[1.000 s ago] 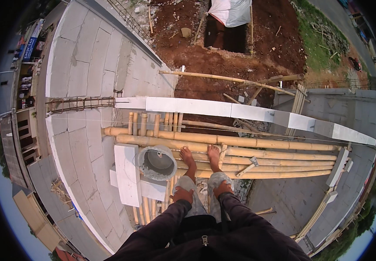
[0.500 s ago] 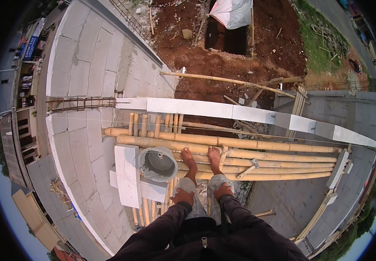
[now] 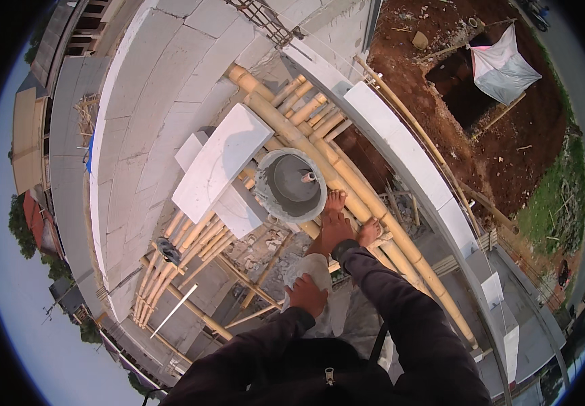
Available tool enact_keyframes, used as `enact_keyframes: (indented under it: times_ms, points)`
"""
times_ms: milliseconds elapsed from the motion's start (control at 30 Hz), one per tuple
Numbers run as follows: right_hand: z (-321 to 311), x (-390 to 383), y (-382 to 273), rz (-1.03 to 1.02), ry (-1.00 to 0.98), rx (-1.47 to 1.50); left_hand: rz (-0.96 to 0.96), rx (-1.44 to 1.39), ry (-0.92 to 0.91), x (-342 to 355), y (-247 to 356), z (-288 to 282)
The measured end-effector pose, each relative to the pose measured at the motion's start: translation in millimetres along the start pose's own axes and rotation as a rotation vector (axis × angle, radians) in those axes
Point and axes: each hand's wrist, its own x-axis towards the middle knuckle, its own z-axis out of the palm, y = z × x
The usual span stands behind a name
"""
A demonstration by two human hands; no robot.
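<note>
I squat barefoot on bamboo poles (image 3: pixel 401 227). My left hand (image 3: pixel 307 296) rests on my grey-clad knee, fingers spread and nothing in it. My right hand (image 3: pixel 335 232) reaches down beside my foot (image 3: pixel 370 232), fingers stretched and no object visible in it; whether it touches the other foot is hard to tell. Just beyond it stands a round grey bucket (image 3: pixel 263 189) with wet grey mortar inside. The short pale handle (image 3: pixel 308 177) of a tool sticks out of the mortar; its other end is hidden. Left of the bucket lies a large white block (image 3: pixel 221 162).
A curved-looking row of white blocks (image 3: pixel 401 149) tops the wall at right. Below the scaffold are more bamboo poles (image 3: pixel 191 240), with a dark object (image 3: pixel 168 250) on them, and rubble. A grey block wall (image 3: pixel 150 115) rises at left. Beyond lies a tarp-covered pit (image 3: pixel 506 64).
My view has turned left, towards the bucket and white blocks. My right hand has left my knee and moved down beside my feet. My left hand stays on the knee.
</note>
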Motion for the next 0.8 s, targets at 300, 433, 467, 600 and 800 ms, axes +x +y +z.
enact_keyframes:
  times_ms: [300,433,467,600,800]
  points:
    - [87,213,-42,-0.208,-0.247,-0.797,-0.081,-0.679,0.403,115,-86,24]
    - [94,221,-36,-0.137,-0.418,-0.870,-0.232,-0.803,0.709,268,-136,-26]
    - [91,216,-33,-0.100,-0.418,-0.825,-0.272,-0.800,0.702,294,-144,-39]
    - [78,190,-23,0.134,-0.273,-0.454,-0.186,-0.787,0.468,343,-156,-60]
    - [144,182,-45,0.469,-0.074,-0.106,-0.161,-0.806,0.516,341,-148,-52]
